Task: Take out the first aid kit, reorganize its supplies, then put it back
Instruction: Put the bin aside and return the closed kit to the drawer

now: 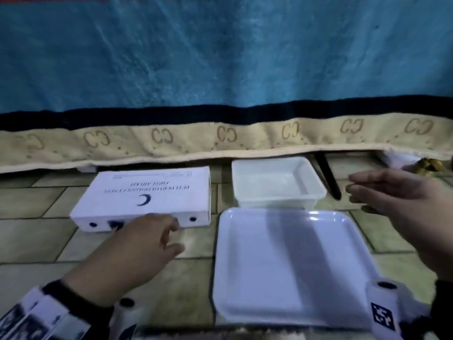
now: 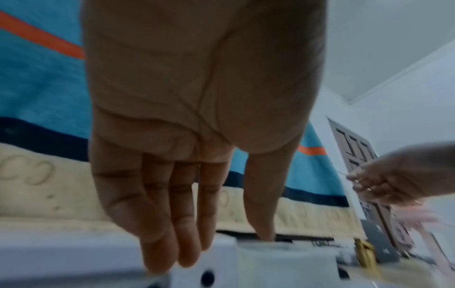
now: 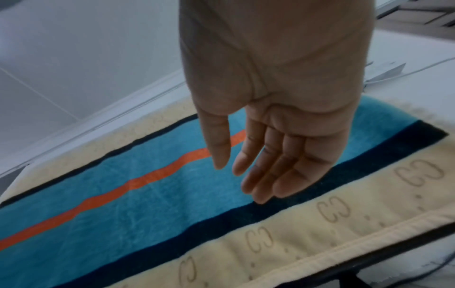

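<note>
The white first aid kit box [image 1: 144, 195] lies closed on the tiled floor at the left, just in front of the bed's edge. My left hand [image 1: 175, 235] reaches to its near face, and the straight fingertips [image 2: 172, 259] touch that face beside the dark latch [image 1: 115, 224]. The thumb stands apart and nothing is gripped. The box's front edge [image 2: 74, 253] fills the bottom of the left wrist view. My right hand [image 1: 355, 192] hovers at the right above the floor, fingers relaxed and holding nothing; in the right wrist view this hand [image 3: 238, 181] hangs before the blanket.
A white tray [image 1: 232, 303] lies on the floor in front of me. Behind it stands a white plastic tub [image 1: 316, 190] with nothing in it. A blue and beige blanket [image 1: 220, 69] hangs over the bed's side. A black bed leg [image 1: 328, 177] stands right of the tub.
</note>
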Motion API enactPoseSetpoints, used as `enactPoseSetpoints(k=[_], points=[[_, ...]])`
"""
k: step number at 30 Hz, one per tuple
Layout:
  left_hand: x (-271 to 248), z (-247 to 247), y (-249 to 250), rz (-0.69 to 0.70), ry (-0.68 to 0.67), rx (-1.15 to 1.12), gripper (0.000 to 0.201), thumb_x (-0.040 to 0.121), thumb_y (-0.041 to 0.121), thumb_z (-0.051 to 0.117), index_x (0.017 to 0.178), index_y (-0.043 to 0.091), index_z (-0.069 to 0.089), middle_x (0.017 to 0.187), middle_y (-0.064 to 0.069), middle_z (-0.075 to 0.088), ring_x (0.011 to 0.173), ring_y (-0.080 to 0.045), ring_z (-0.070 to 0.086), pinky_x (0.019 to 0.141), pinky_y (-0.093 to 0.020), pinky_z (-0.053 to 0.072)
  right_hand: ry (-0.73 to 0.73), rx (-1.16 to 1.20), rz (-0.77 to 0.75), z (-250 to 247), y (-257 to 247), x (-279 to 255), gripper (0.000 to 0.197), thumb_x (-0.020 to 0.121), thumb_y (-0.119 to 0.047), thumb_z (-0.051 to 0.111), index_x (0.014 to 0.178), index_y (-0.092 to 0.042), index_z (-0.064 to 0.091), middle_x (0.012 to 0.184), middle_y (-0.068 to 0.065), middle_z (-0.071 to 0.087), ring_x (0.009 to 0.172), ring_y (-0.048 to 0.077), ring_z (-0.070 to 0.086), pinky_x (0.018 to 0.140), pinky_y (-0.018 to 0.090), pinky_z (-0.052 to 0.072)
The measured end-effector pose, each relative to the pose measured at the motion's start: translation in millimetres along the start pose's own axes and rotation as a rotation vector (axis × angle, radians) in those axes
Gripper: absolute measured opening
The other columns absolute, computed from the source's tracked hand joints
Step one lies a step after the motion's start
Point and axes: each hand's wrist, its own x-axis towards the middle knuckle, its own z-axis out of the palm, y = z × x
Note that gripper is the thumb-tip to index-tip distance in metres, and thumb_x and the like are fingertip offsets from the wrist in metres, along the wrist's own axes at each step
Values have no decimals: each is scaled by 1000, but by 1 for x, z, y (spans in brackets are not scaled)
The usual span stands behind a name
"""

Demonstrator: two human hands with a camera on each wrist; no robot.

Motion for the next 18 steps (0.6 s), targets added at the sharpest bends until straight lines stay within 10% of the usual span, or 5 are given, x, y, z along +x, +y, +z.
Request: enactPoseSetpoints(k=[3, 6, 10, 14, 18], points=[[-32, 27, -30, 4, -125, 168, 28, 86, 44, 59, 110, 33, 50, 113, 11, 51, 98, -3, 51, 78, -18, 40, -20, -30, 1, 6, 10, -62, 82, 26, -82, 70, 91, -31, 72, 82, 0, 75, 72, 8, 68, 67, 17, 53], [-51, 53, -51, 34, -234, 172, 62, 87, 44, 59, 142, 32, 33, 148, 6, 29, 133, -15, 33, 104, -24, 31, -266, 121, 30, 28, 19, -131, 74, 34, -70, 80, 86, -17, 73, 79, 8, 73, 72, 9, 68, 66, 14, 53], [-54, 74, -64, 53, -253, 158, 73, 89, 48, 55, 149, 34, 17, 160, 0, -1, 146, -18, 6, 116, -28, 13, -788, 161, 430, 71, 69, -190, 42, 59, -32, 88, 87, -5, 72, 84, 15, 71, 77, 14, 67, 71, 19, 52], [-51, 83, -66, 40, -272, 206, 71, 92, 43, 51, 150, 30, 12, 159, -4, -7, 146, -29, -1, 118, -36, 11, -564, -62, 705, 108, 172, -215, 29, 76, -8, 72, 103, -3, 63, 81, 8, 69, 67, 17, 61, 61, 25, 42], [-51, 82, -64, 31, -275, 219, 70, 93, 42, 51, 150, 30, 12, 159, -5, -7, 146, -30, -1, 117, -37, 13, -157, 313, 1010, 140, 234, -210, 41, 87, -1, 58, 127, -2, 48, 94, 16, 62, 85, 32, 59, 68, 34, 44]])
